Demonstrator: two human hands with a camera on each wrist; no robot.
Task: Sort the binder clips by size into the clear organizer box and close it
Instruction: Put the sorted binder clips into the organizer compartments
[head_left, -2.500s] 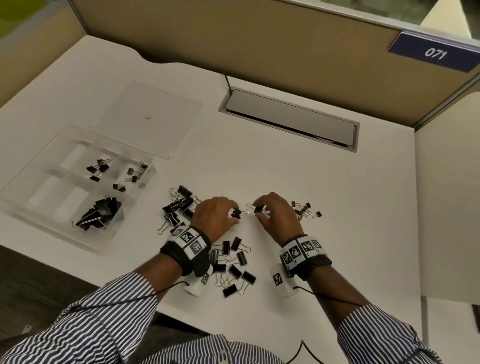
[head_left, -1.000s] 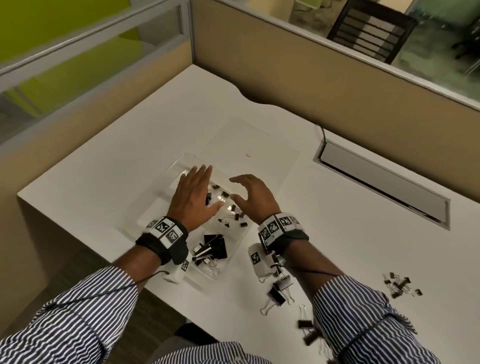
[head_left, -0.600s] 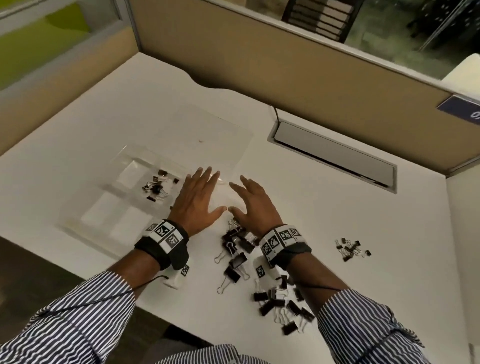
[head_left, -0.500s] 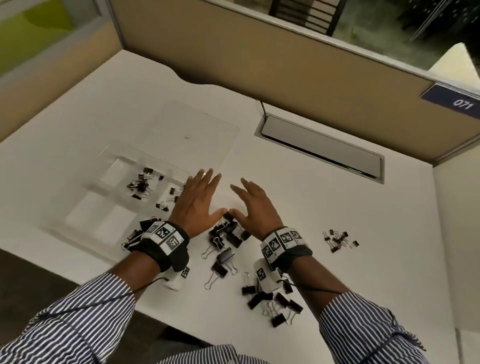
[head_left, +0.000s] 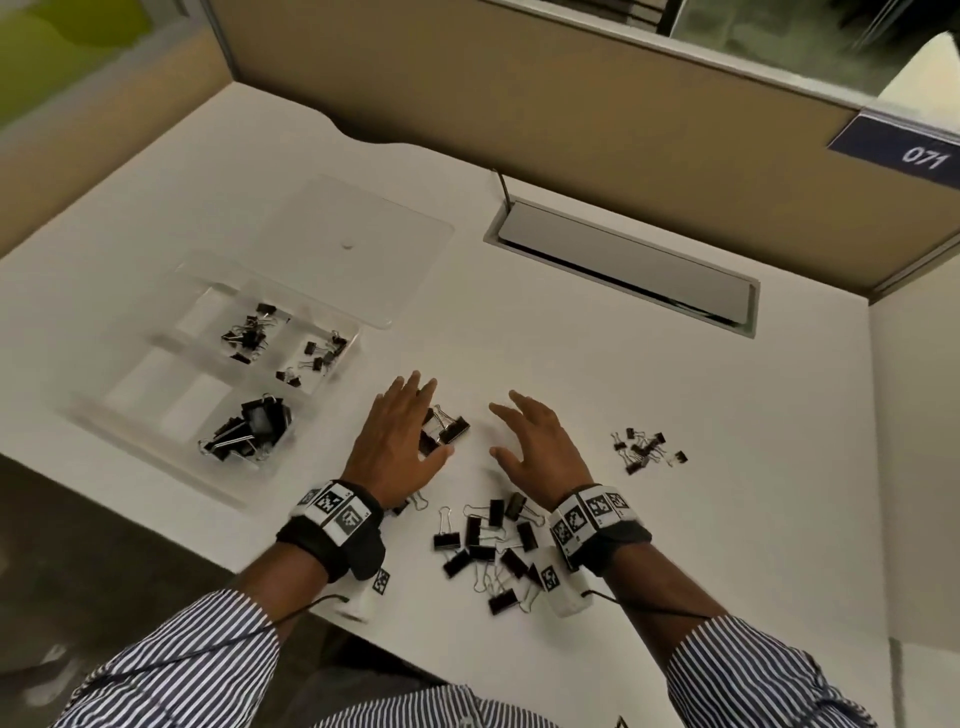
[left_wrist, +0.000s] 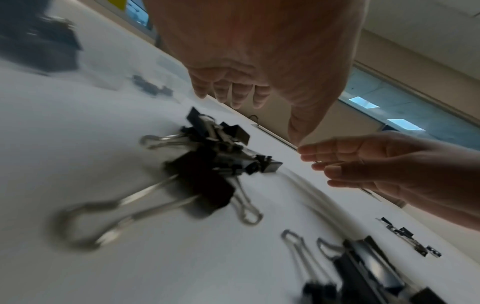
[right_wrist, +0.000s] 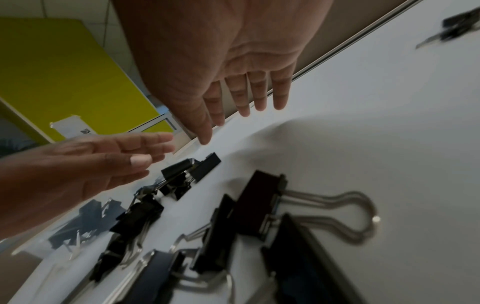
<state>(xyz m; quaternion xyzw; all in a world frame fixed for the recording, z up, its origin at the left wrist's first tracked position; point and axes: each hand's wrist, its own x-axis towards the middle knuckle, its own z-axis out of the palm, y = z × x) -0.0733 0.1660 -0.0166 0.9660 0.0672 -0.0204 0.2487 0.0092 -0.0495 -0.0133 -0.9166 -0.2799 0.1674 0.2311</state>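
The clear organizer box (head_left: 130, 395) lies open at the left, its lid (head_left: 353, 249) flat behind it. Two back compartments hold small black clips (head_left: 249, 332) and one front compartment holds large clips (head_left: 249, 428). My left hand (head_left: 410, 421) hovers flat and open over a few large binder clips (head_left: 449, 431), seen close in the left wrist view as a tangle of clips (left_wrist: 213, 156) under the fingers (left_wrist: 233, 90). My right hand (head_left: 519, 431) is open beside it, holding nothing, its fingers (right_wrist: 257, 96) straight. Medium clips (head_left: 488, 540) lie between my wrists.
A small pile of tiny clips (head_left: 644, 449) sits right of my right hand. A grey cable hatch (head_left: 623, 265) is set into the desk at the back, below tan partition walls. The desk's front edge runs just under my wrists.
Both hands were over the organizer box a second ago and have come back right to the loose clips on the desk. They stay open and empty throughout.
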